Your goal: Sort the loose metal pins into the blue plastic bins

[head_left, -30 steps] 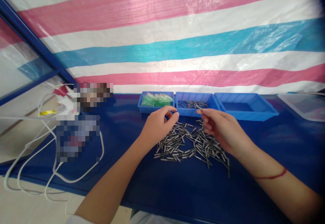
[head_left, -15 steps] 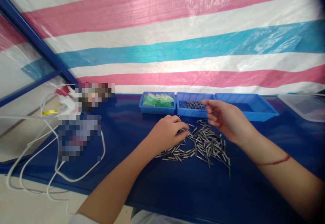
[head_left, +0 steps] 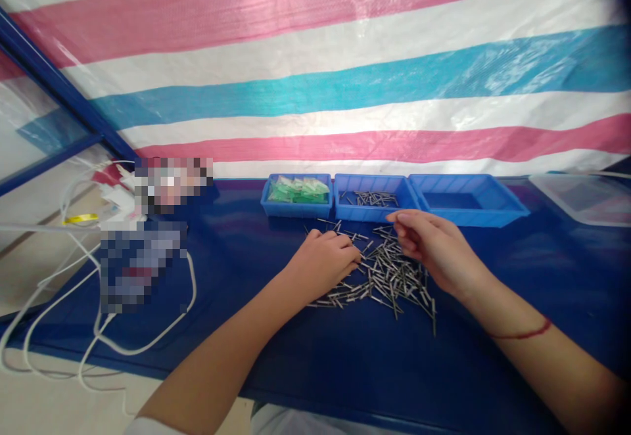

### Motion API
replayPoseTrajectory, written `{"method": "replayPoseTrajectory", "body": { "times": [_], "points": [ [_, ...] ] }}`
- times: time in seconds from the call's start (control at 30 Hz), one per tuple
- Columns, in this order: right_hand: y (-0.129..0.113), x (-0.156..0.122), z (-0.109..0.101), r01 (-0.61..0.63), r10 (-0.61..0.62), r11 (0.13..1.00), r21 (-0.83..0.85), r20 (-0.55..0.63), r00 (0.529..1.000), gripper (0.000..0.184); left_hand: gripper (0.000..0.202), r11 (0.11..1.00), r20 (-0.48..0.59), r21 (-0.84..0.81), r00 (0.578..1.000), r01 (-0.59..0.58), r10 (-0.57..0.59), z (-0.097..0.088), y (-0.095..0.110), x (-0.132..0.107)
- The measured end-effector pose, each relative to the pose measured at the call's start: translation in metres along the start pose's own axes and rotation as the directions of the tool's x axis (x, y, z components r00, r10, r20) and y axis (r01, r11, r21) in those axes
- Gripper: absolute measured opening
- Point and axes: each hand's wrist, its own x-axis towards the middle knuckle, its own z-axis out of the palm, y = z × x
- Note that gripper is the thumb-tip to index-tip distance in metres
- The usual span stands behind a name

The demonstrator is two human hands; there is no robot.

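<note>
A loose pile of metal blind rivets (head_left: 397, 274) is spread over the dark blue table. My left hand (head_left: 323, 261) rests at the pile's left side with fingers curled and closed, their tips touching the rivets; whatever lies under them is hidden. Above the pile's right side, my right hand (head_left: 434, 244) is raised near the front wall of the middle blue bin (head_left: 362, 211). Its thumb and forefinger are pinched together and the other fingers curl in; anything held there cannot be made out. More rivets (head_left: 374, 198) lie inside that bin.
Small green-and-clear packets (head_left: 298, 190) fill the left blue bin (head_left: 296, 210). To the right stand another blue bin (head_left: 473, 215) and a clear plastic lid (head_left: 582, 198). White cables (head_left: 192, 284) and a blurred-out item lie left. A striped sheet (head_left: 315, 100) hangs behind.
My right hand has come down from over the middle bin to its front edge, its fingers closing together. My left hand's fingers have curled in more at the rivets. The view has shifted slightly.
</note>
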Motion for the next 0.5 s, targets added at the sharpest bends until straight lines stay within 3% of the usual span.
{"method": "replayPoseTrajectory", "body": {
  "times": [0.23,0.5],
  "points": [
    [-0.005,-0.004,0.002,-0.027,0.026,1.0,0.008,0.025,0.999,0.019,0.025,0.993,-0.084,-0.094,0.993,0.077,-0.085,-0.016,-0.018,-0.001],
    [-0.002,-0.01,0.008,-0.037,0.039,0.997,-0.061,0.043,0.998,0.022,0.018,0.986,0.001,-0.127,0.994,-0.108,0.109,-0.004,-0.012,0.0]
  ]
}}
